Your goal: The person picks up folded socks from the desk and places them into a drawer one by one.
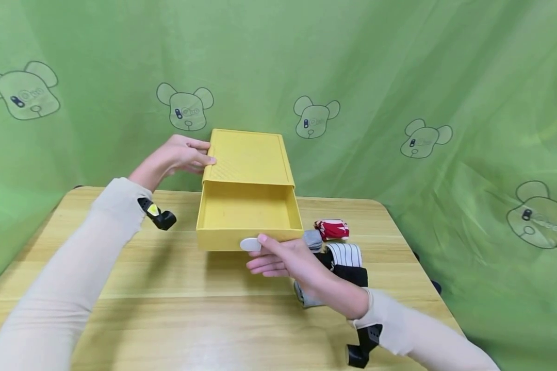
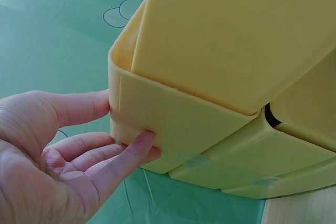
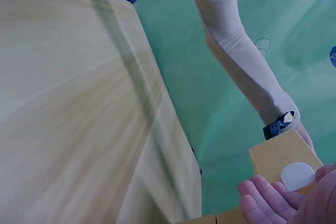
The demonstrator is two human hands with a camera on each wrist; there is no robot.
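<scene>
A yellow drawer box point(image 1: 250, 157) stands at the table's far edge, with its top drawer point(image 1: 223, 240) pulled well out and the inner floor showing. My left hand point(image 1: 183, 154) rests against the box's left side. In the left wrist view, its thumb touches the casing's edge while extended fingertips press the side wall point(image 2: 173, 124). At the drawer front, my right hand point(image 1: 292, 259) pinches the right part of a white oval handle point(image 1: 248, 244) between thumb and index finger. Its other fingers stretch out below. In the right wrist view, the handle point(image 3: 297, 176) is partly covered by that hand.
Several rolled socks lie right of the box: a red one point(image 1: 332, 229), a striped white one point(image 1: 345, 254), a black one point(image 1: 351, 275) and grey ones, partly behind my right hand. Further drawer casings point(image 2: 226, 156) adjoin the top one. A green curtain point(image 1: 269, 62) hangs behind the wooden table point(image 1: 167, 319).
</scene>
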